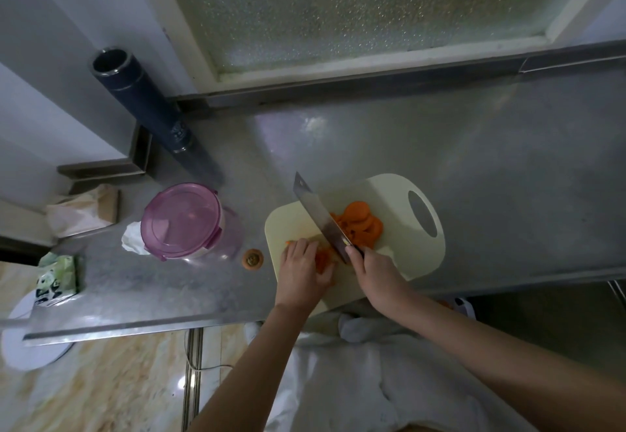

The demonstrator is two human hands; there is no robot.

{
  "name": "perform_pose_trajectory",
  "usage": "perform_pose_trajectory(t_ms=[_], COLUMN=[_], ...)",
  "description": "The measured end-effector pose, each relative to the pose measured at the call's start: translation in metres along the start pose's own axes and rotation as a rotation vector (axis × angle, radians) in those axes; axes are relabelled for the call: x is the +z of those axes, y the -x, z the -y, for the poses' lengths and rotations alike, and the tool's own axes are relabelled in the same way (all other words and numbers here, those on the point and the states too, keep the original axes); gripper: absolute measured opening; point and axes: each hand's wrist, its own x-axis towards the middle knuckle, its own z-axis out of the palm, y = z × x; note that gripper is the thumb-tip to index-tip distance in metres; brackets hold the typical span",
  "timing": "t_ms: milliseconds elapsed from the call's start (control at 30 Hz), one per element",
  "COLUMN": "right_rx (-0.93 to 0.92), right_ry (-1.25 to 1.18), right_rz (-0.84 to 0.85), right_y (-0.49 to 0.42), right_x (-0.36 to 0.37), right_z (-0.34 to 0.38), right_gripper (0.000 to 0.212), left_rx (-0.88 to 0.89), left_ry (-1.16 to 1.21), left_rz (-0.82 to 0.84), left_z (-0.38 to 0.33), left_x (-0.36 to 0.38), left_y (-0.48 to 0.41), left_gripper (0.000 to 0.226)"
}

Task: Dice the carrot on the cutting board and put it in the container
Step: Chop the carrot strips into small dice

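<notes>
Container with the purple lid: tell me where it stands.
Head view: the closed container stands on the steel counter, left of the cutting board, with a carrot end lying between them.

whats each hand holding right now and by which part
The right hand grips the cleaver by its handle. The left hand holds the carrot pieces on the cutting board, fingers curled over them.
</notes>
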Motion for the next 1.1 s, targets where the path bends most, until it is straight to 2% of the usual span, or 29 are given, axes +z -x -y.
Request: perform_pose_trajectory(t_ms=[100, 300, 433, 600, 733, 900, 1000, 1100], right_rx=[-0.022, -0.007, -0.013, -0.017, -0.063, -0.050, -0.021, -0.017], right_ry=[0.036, 0.089, 0.251, 0.323, 0.401, 0.250, 0.106, 0.026], right_rz=[0.001, 0.043, 0.038, 0.048, 0.011, -0.033, 0.001, 0.007], right_y=[0.005, 0.011, 0.012, 0.017, 0.010, -0.007, -0.009, -0.007], right_x=[0.002, 0.006, 0.011, 0.018, 0.027, 0.021, 0.013, 0.007], right_z=[0.000, -0.001, 0.002, 0.009, 0.014, 0.014, 0.007, 0.003], right_gripper=[0.047, 0.049, 0.050, 0.049, 0.049, 0.047, 0.047, 0.048], left_rx=[-0.013, 0.012, -0.019, -0.057, -0.032, -0.042, 0.001, 0.068], left_ry=[-0.054, 0.006, 0.018, 0.085, 0.087, 0.078, 0.024, -0.077], left_rz=[0.054, 0.049, 0.011, -0.011, 0.011, 0.047, 0.023, -0.007], left_z=[0.004, 0.002, 0.001, -0.001, 0.001, 0.005, 0.004, 0.007], left_x=[0.002, 0.004, 0.007, 0.011, 0.011, 0.014, 0.006, 0.002], left_y=[0.005, 0.011, 0.012, 0.012, 0.012, 0.010, 0.008, 0.009], left_gripper=[0.047, 0.031, 0.020, 0.031, 0.028, 0.030, 0.025, 0.039])
